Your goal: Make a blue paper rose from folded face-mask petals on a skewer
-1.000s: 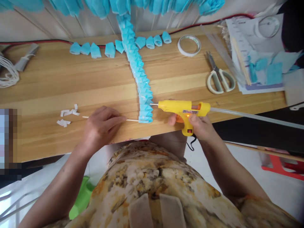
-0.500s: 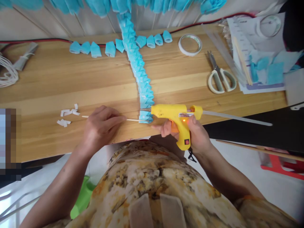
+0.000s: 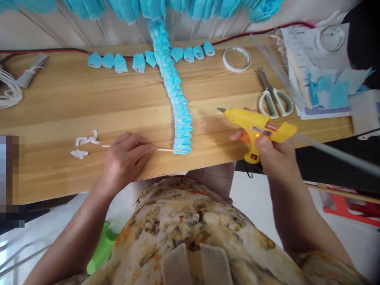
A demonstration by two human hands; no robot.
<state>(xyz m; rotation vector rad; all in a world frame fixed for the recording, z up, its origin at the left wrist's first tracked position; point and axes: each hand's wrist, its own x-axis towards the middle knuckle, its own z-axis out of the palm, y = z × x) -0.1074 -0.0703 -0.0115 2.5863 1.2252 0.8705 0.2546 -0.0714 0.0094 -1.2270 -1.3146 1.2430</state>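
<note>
Centred on the near end of a blue folded strip (image 3: pixel 178 101), clock with twelve at the top; all items on or above a wooden surface (image 3: pixel 118 95).

Item: strip, folded, one length, lying from the centre toward half past eleven.
Item: thin stick (image 3: pixel 168 150), laid crosswise over the strip's end fold, pointing to three o'clock. Whether glue holds it cannot be told.
Item: left hand (image 3: pixel 126 156), at nine o'clock; fingers clamped on the stick.
Item: yellow glue gun (image 3: pixel 246 117), between two and three o'clock, orange light showing, nozzle apart from the strip and aimed between nine and ten.
Item: right hand (image 3: pixel 277 154), at three o'clock; fingers wrapped round the gun's handle. Trigger pressure cannot be told.
Surrounds: scissors (image 3: pixel 271 91) at two; tape roll (image 3: pixel 225 61) at one; blue folded pieces (image 3: pixel 120 63) in a row from ten to just past twelve; white paper bits (image 3: pixel 86 140) at nine, beyond the left hand.

Handling notes, by judgement: stick best pinned flat and unmoving, square to the strip; nozzle, presumably hot, best kept off the left fingers and the thin folds; trigger best squeezed only with the nozzle at its spot, lightly, against stringing.
</note>
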